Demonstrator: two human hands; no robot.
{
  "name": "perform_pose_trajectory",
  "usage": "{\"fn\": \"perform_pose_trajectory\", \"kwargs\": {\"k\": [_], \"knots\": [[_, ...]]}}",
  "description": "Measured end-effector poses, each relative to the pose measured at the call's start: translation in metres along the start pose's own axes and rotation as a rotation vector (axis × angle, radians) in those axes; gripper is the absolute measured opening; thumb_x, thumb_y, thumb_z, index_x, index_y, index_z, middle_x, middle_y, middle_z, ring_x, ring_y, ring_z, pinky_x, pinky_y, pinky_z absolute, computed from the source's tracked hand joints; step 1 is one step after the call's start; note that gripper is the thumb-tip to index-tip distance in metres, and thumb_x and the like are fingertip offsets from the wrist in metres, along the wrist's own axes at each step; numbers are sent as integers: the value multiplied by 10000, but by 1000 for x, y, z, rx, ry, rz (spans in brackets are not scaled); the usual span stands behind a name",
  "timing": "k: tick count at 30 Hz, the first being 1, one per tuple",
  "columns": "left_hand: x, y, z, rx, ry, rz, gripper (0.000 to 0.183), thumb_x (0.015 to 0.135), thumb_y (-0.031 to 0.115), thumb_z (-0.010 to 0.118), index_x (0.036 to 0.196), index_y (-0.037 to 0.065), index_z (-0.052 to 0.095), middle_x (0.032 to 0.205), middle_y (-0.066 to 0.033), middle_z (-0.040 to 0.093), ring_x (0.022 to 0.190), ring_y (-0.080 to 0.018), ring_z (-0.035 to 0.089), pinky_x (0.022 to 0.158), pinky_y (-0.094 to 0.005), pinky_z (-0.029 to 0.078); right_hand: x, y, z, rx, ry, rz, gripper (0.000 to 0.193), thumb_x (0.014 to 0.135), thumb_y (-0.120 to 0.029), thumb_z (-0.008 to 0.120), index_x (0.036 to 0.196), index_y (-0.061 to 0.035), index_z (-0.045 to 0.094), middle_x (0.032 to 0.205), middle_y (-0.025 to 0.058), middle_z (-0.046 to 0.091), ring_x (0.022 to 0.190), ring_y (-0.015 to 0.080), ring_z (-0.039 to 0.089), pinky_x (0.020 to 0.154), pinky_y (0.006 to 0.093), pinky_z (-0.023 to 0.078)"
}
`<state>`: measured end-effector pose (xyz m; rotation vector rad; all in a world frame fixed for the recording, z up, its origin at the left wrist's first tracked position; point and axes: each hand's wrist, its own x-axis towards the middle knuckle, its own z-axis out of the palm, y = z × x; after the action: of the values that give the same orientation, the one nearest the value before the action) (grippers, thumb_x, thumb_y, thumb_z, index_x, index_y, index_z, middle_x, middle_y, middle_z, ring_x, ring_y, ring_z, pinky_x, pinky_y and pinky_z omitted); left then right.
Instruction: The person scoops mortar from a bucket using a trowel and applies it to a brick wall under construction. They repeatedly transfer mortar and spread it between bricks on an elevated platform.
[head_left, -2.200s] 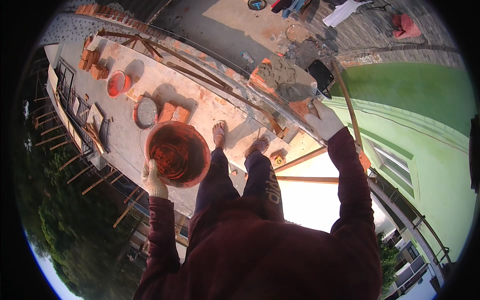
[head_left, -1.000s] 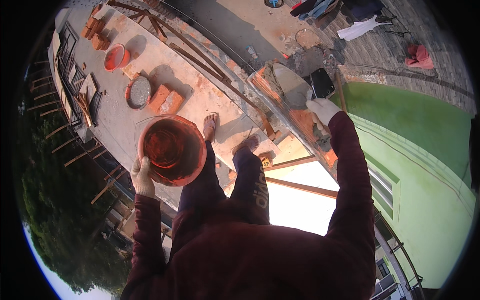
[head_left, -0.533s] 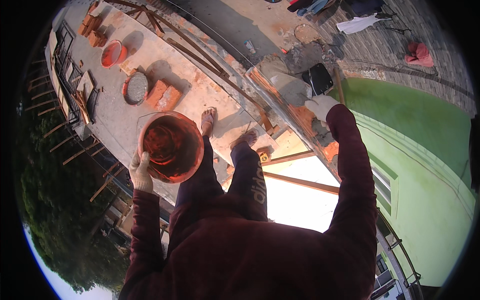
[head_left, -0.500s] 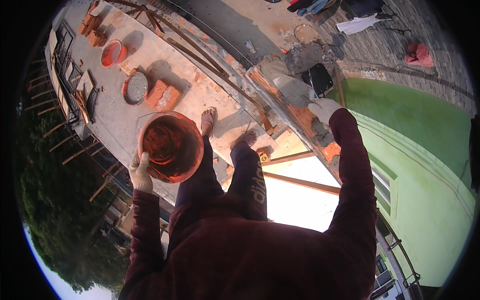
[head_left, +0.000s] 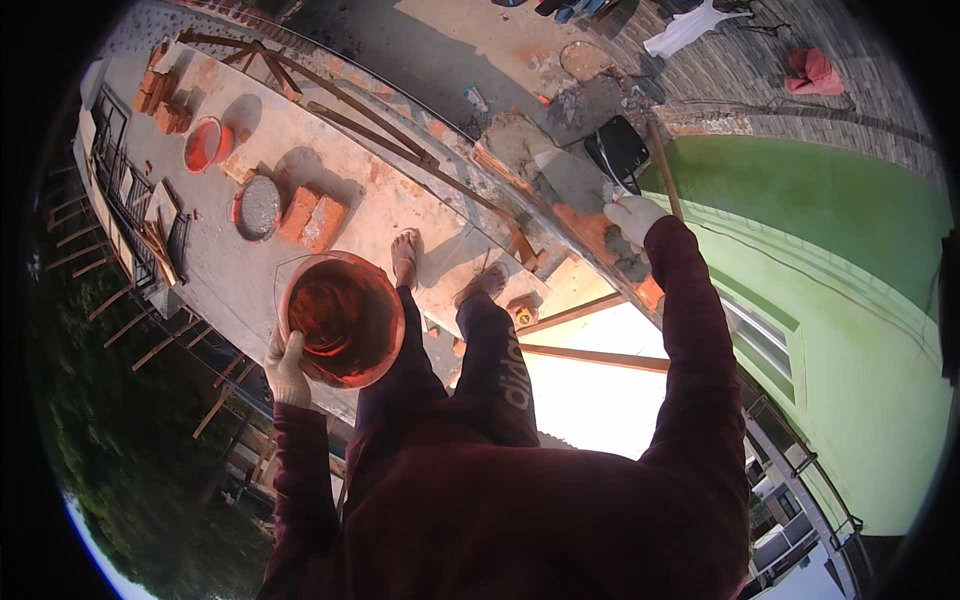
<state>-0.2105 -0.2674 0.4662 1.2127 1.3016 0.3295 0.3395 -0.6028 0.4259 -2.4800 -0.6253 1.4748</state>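
My left hand (head_left: 287,370), in a pale glove, grips the rim of a reddish-orange bucket (head_left: 395,320). The bucket is tipped so that its inside faces me; it looks empty, with red-brown stains. My right hand (head_left: 635,217), also gloved, is closed over the top of a brick wall (head_left: 575,222) with grey mortar on it. What its fingers hold, if anything, is too small and partly hidden to name. Just beyond that hand lies a black, rounded object (head_left: 618,150) with a thin metal edge.
My feet stand on a concrete ledge (head_left: 375,205). Left of it are a basin of grey mortar (head_left: 258,208), stacked bricks (head_left: 315,218) and a red bucket (head_left: 207,145). A yellow tape measure (head_left: 523,316) lies by my right foot. Wooden bars (head_left: 600,358) cross a bright gap; a green wall (head_left: 800,290) rises right.
The whole view has shifted slightly, so the surroundings sit a little further left and up. My left hand still grips the bucket, and my right hand stays over the brick wall.
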Motion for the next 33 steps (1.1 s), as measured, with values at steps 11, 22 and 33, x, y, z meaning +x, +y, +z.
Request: {"fn": "perform_pose_trajectory", "kwargs": {"k": [11,22,33], "knots": [[-7,4,-3,-37,61,27,414,947,110,682,1342,-1,626,1127,-15,708,930,-84,644,812,-255,512,-64,-1,-2,-502,400,-61,262,955,-262,578,1068,-29,620,837,210,667,813,402,702,747,481,569],[-1,-15,-16,-80,18,-73,450,919,108,705,1343,-20,623,1109,-7,686,956,-104,626,864,-266,493,-1,-77,34,-711,381,96,359,872,-86,637,1192,65,578,1110,252,696,1008,382,721,861,450,590],[5,-73,-8,-360,163,-232,336,917,162,709,1214,12,663,1046,-37,701,951,-156,666,861,-286,517,58,-199,-37,-1491,389,-606,347,918,-146,590,1260,-88,604,1052,53,693,972,230,705,757,405,545]]}}
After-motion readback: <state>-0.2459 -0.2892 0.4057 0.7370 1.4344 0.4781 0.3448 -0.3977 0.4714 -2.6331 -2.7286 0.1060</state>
